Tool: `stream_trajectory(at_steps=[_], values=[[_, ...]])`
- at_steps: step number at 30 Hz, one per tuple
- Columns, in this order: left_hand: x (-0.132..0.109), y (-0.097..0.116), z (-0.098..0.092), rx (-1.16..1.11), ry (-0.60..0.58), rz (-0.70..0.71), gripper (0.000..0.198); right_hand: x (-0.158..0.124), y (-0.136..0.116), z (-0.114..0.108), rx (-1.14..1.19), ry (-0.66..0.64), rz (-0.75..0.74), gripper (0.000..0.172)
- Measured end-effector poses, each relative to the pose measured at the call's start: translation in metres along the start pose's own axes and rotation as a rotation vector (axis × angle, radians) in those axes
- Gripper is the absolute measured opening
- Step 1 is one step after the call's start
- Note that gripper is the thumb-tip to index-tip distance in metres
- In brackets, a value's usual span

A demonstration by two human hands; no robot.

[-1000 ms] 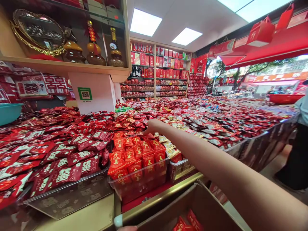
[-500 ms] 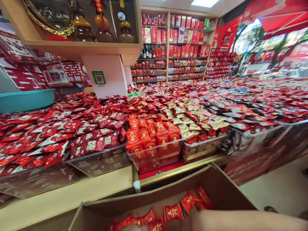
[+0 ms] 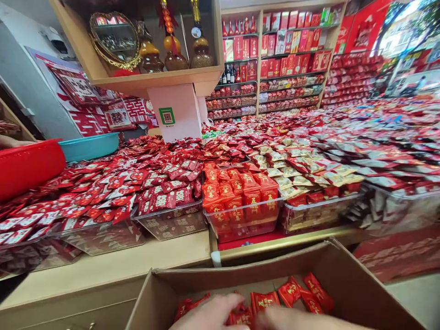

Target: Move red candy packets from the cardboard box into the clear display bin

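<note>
In a cardboard box (image 3: 247, 270) at the bottom of the view lie several small red candy packets (image 3: 264, 300) with gold characters. My left hand (image 3: 209, 314) reaches in among them, thumb and finger apart, with a packet lying between them. My right hand (image 3: 299, 318) is over the packets just to its right, blurred, and its fingertips are hidden. Beyond the box stands a clear plastic bin (image 3: 245, 224) stacked with similar orange-red packets (image 3: 252, 188).
Bins of dark red packets (image 3: 168, 201) stand to the left, gold-white packets (image 3: 292, 160) to the right. A red basin (image 3: 30, 165), another person's hand (image 3: 12, 142) at its rim, is beside a turquoise basin (image 3: 91, 146). An overhanging display cabinet (image 3: 154, 80) and stocked shelves are behind.
The view has swung left, bringing the red basin and the other person's hand into sight. My left hand shows more fully among the packets; my right hand has drawn nearer to it.
</note>
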State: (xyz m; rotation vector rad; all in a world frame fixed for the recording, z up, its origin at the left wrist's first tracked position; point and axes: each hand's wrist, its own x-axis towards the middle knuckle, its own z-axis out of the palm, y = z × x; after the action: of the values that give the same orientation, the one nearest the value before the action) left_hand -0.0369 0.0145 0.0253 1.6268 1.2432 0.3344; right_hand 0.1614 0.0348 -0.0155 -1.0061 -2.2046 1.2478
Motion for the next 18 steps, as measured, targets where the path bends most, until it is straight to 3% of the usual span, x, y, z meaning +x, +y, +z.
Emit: stream_trajectory(at_steps=[3,7,11,14,18], values=[[0.013,0.013,0.007,-0.113,0.06,0.026,0.035,0.002,-0.009,-0.014,0.211,-0.05,0.098,0.025],[0.02,0.028,0.013,-0.324,0.114,0.046,0.042,0.006,-0.014,-0.029,0.46,0.133,0.095,0.036],[0.018,0.032,0.016,-0.565,0.141,0.082,0.039,0.005,-0.019,-0.032,0.509,0.166,0.082,0.039],[0.016,0.035,0.018,-0.78,0.107,0.029,0.037,0.0,-0.026,-0.034,0.463,0.159,0.034,0.037],[0.009,0.042,0.016,-1.024,0.044,-0.047,0.042,-0.007,-0.03,-0.04,0.138,0.283,-0.225,0.028]])
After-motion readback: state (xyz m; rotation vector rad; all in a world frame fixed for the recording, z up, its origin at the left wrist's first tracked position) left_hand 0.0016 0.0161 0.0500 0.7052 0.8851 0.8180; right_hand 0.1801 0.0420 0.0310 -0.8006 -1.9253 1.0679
